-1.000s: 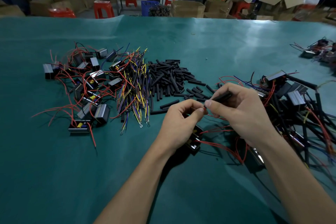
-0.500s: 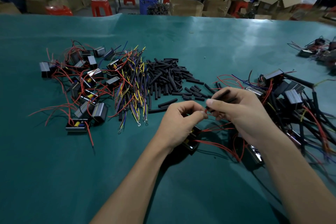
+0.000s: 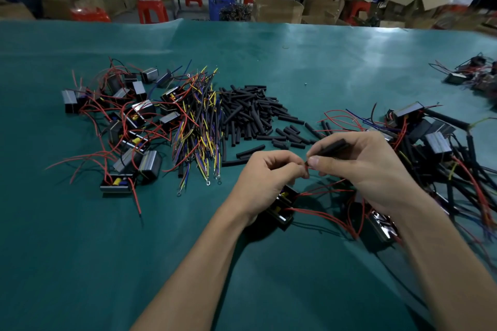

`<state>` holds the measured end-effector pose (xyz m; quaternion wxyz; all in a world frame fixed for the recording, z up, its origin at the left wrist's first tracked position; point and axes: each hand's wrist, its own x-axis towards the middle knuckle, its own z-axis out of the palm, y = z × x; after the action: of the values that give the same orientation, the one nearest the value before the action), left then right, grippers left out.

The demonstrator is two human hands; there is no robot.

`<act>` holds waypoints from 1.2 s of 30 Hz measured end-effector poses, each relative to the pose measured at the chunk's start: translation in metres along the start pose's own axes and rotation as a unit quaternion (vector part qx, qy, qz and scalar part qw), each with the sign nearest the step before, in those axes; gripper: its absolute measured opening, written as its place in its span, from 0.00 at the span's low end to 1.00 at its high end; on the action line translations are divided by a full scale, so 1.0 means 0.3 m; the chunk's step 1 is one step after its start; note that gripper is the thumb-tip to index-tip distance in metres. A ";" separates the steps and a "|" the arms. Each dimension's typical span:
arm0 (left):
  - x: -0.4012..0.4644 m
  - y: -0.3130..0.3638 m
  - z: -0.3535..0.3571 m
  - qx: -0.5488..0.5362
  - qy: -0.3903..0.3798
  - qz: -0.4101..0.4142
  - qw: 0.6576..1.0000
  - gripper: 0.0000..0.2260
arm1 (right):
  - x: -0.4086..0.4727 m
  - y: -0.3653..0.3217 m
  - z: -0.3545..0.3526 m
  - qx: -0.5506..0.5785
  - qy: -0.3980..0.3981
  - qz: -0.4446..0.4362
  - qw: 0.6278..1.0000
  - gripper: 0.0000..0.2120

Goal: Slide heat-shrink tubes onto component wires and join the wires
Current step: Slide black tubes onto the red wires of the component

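Step in hand, as judged: threading a heat-shrink tube [image 3: 332, 148] onto a red wire [image 3: 324, 187]. Right hand [image 3: 368, 169] pinches the tube between thumb and forefinger; tube points toward the left hand. Left hand [image 3: 266, 180], fingers curled, appears to pinch the wire end just beside the tube mouth; exact contact too small to tell. Component [image 3: 282, 207] rests on the green surface [image 3: 80, 250] under the left hand, wires trailing right.

To do well: keep the wire tip straight and short beyond the pinch, align it with the bore, then push the tube along well clear of the stripped end. Spare tube pile [image 3: 250, 115] lies near, above the hands.
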<state>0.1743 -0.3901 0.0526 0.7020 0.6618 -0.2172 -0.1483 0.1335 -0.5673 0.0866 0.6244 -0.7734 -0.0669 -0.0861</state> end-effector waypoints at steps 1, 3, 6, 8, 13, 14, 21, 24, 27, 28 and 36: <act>-0.001 0.002 0.000 -0.003 -0.007 -0.001 1.000 0.05 | 0.000 0.000 0.004 0.009 0.003 0.005 1.000 0.07; -0.001 0.003 -0.002 -0.011 -0.016 -0.003 1.000 0.06 | 0.004 0.005 0.011 0.022 0.016 0.017 0.999 0.07; 0.000 0.003 -0.002 -0.003 -0.011 -0.002 1.000 0.06 | 0.009 0.009 0.022 0.023 0.038 0.039 0.998 0.04; 0.001 -0.003 0.003 0.007 0.010 0.001 1.000 0.06 | 0.009 0.013 0.027 0.011 0.057 0.048 0.997 0.04; 0.006 -0.020 0.003 0.013 0.015 0.014 1.000 0.06 | 0.008 0.011 0.029 0.014 0.080 0.077 0.994 0.05; 0.007 -0.021 0.000 0.012 0.006 0.014 1.000 0.06 | 0.009 0.014 0.031 0.016 0.082 0.083 0.993 0.06; 0.008 -0.019 -0.015 -0.021 -0.010 0.006 1.000 0.10 | 0.008 0.018 0.034 0.016 0.075 0.082 0.994 0.10; 0.009 -0.017 -0.020 -0.028 -0.007 0.000 1.000 0.08 | 0.003 0.005 0.015 0.032 0.032 0.068 0.997 0.10; 0.007 -0.012 -0.021 -0.032 -0.012 -0.005 0.999 0.07 | -0.002 -0.008 -0.006 0.041 -0.012 0.059 0.997 0.12; 0.007 -0.011 -0.021 -0.033 -0.013 -0.007 0.999 0.07 | -0.003 -0.010 -0.011 0.044 -0.023 0.059 0.997 0.12; 0.008 -0.016 -0.010 -0.017 0.002 0.004 1.000 0.07 | 0.001 0.000 -0.004 -0.002 -0.001 0.026 1.000 0.10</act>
<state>0.1784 -0.3891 0.0479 0.7143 0.6492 -0.2156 -0.1476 0.1335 -0.5686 0.0870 0.6250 -0.7761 -0.0474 -0.0692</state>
